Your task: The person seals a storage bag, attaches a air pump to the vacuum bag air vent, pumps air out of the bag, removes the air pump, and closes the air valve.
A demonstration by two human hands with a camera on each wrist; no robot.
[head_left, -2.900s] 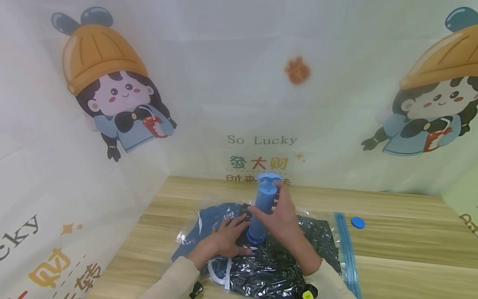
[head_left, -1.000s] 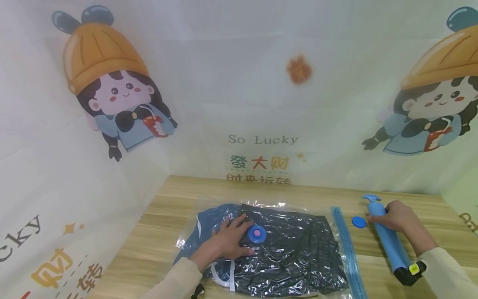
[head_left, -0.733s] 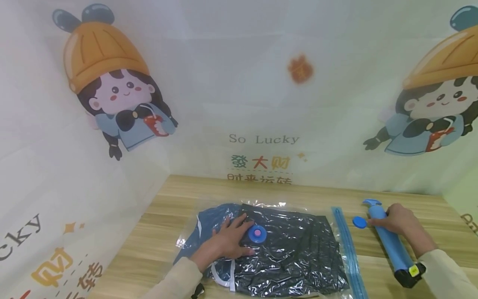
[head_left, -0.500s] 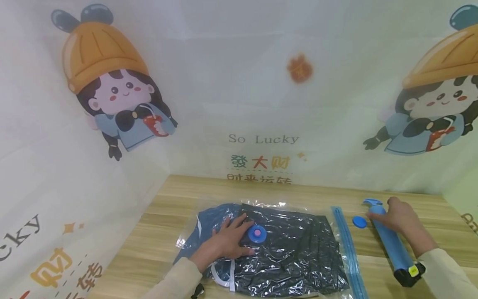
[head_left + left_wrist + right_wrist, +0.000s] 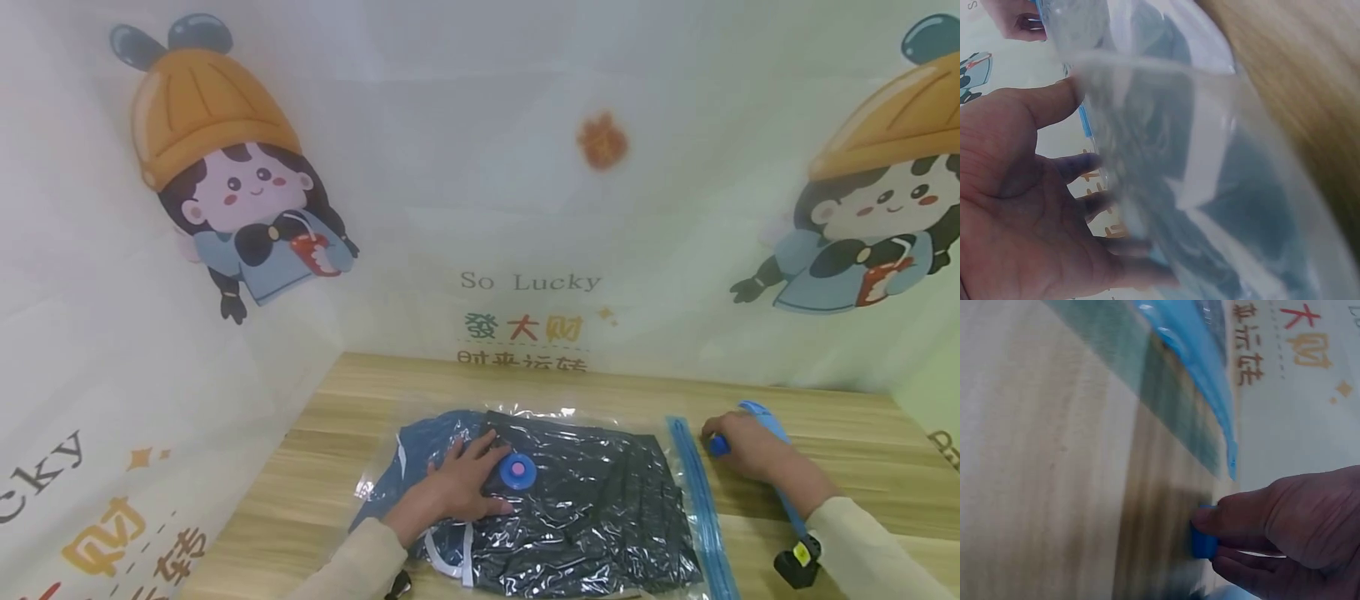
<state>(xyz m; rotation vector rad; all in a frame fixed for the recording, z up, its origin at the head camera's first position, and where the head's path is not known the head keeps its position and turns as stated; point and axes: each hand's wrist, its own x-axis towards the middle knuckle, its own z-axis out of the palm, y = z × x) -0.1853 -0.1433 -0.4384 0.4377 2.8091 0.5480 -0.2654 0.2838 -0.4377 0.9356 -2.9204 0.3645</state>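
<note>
A clear vacuum storage bag lies flat on the table, with dark and blue folded clothing inside. My left hand rests on it with fingers spread, just left of the round blue valve with its pink centre. In the left wrist view the palm faces the bag's plastic. Off the bag's right edge, my right hand pinches a blue valve cap between thumb and fingers; the right wrist view shows the cap tilted on edge. Partly hidden behind that hand lies the blue hand pump.
The bag's blue zip edge runs along its right side, between it and my right hand. A wooden table carries everything. Behind it hangs a printed cloth with cartoon figures.
Earlier my right hand held the pump upright on the valve, then laid it on the table at the right. It has since let go, moved left and taken the cap. My left hand stays put.
</note>
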